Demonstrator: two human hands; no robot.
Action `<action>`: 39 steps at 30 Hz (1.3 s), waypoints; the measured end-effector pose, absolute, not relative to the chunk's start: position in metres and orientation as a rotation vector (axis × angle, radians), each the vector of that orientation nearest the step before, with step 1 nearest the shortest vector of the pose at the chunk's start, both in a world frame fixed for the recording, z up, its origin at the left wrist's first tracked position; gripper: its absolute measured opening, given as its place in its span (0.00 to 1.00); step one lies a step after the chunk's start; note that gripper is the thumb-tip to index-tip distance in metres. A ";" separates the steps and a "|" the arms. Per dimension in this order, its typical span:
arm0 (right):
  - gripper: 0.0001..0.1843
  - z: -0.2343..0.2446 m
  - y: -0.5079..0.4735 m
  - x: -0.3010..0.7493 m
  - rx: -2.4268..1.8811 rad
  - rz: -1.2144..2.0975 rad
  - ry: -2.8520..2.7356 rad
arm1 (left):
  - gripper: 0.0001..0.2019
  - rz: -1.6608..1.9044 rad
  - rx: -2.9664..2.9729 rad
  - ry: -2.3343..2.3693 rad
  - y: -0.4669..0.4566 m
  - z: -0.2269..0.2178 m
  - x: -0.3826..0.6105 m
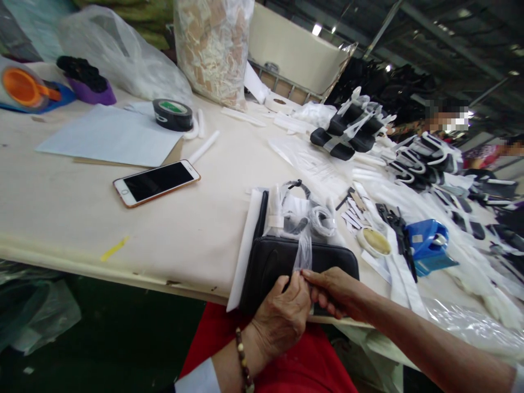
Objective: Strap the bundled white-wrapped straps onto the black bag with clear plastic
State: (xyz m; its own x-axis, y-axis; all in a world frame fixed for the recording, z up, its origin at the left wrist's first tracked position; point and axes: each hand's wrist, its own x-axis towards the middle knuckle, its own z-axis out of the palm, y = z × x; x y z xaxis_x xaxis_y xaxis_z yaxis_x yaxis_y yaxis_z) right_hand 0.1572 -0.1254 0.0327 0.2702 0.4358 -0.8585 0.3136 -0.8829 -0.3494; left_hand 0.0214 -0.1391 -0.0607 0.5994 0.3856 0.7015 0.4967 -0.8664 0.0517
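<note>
A black leather-like bag (266, 261) lies at the table's front edge, with a white sheet (244, 256) along its left side. Clear plastic wraps the coiled strap (323, 219) and other parts on top. A translucent plastic strip (303, 250) runs down over the bag's front. My left hand (282, 311) pinches the strip's lower end, fingers closed. Right beside it, my right hand (338, 290) also has thumb and forefinger closed at the strip's end. The fingertips meet, and the exact end of the strip is hidden between them.
Left of the bag lie a phone (158, 183), paper sheets (114, 134) and a black tape roll (172, 114). To the right are a yellowish tape roll (374, 242), a blue tape dispenser (428, 240) and white strips. Wrapped black bags (347, 128) stand farther back. A person is in the background.
</note>
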 end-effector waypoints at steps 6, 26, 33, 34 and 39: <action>0.34 0.025 -0.132 0.162 -2.517 1.515 -1.077 | 0.20 -1.125 -2.702 -0.704 -0.138 -0.066 0.021; 0.15 0.018 -0.163 0.162 -2.545 0.636 -2.195 | 0.18 -1.095 -2.656 -0.720 -0.135 -0.065 0.018; 0.27 -0.002 -0.165 0.180 -1.692 -0.262 -2.419 | 0.21 -1.016 -2.602 -0.749 -0.139 -0.070 0.019; 0.33 -0.006 -0.164 0.182 -1.567 -0.387 -2.404 | 0.21 -1.014 -2.602 -0.761 -0.140 -0.071 0.019; 0.27 -0.021 -0.166 0.184 -1.440 -0.541 -2.373 | 0.22 -1.024 -2.597 -0.746 -0.139 -0.073 0.018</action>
State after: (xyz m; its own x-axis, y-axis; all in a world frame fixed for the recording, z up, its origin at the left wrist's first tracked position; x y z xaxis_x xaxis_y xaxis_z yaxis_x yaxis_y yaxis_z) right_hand 0.1839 -0.1662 -0.0214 -0.4454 0.7748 0.4487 0.8927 0.4229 0.1560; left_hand 0.0183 -0.1391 -0.0730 0.6216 0.3683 0.6913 0.5451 -0.8372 -0.0442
